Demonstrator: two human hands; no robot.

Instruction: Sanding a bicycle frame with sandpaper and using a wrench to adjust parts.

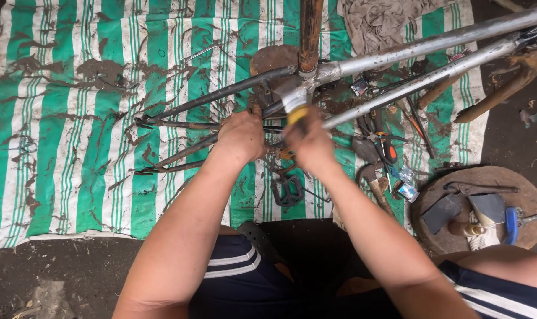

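Observation:
A bare grey bicycle frame (410,50) lies across a muddy green-and-white striped tarp (73,118), its dark rear stays (209,97) pointing left. My left hand (242,134) grips the frame near the bottom bracket, where the tubes join. My right hand (310,142) is closed around a yellow-handled tool (297,112) whose metal head (289,94) rests against that junction. A black pedal (287,190) lies just below my hands.
Pliers with orange and black handles (386,147), a hammer (372,177) and other hand tools lie to the right. A round rusty disc (487,177) holds dark wedges and a blue-handled tool (510,224). A grey rag (380,20) sits at top. My knees fill the bottom.

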